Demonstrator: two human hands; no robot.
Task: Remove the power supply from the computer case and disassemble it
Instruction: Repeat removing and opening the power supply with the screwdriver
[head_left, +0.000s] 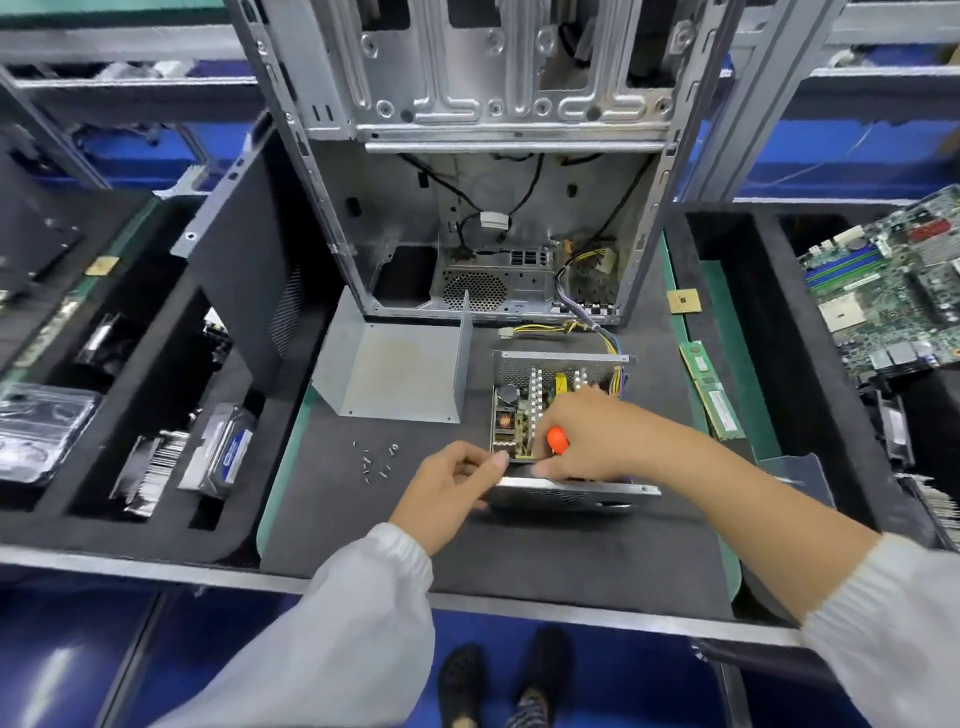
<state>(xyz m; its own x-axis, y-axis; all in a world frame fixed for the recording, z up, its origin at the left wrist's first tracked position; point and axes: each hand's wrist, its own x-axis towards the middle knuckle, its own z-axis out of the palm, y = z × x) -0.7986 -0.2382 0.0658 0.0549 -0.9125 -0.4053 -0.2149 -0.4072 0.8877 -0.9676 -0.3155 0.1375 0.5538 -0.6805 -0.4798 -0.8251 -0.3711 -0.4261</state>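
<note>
Dark grey felt-like matting (519, 540) covers the bench, edged by a green mat beneath and flanked by black foam trays. At the rear stands the bare computer case (493, 156), a stamped sheet-metal shell with ribbed panels, a perforated round fan grille and loose black cables inside. Yellow, black and purple wires (587, 322) run from the case floor out to the power supply (524, 405), which lies on the matting just in front of the case with its top open, exposing ribbed heat sinks, a copper-wound transformer and a cylindrical capacitor. Its U-shaped grey steel cover (395, 374) lies beside it to the left. A cluster of small screws (376, 460) lies scattered near the cover.

The left hand (447, 493) pinches the near left corner of the supply's perforated metal housing. The right hand (592, 431) is curled around an orange-handled screwdriver (557, 440) over the supply's interior; its tip is hidden.

A green RAM stick (711, 389) lies to the right. A motherboard (893, 280) rests in the right tray, and a hard drive (223, 452) in the left.
</note>
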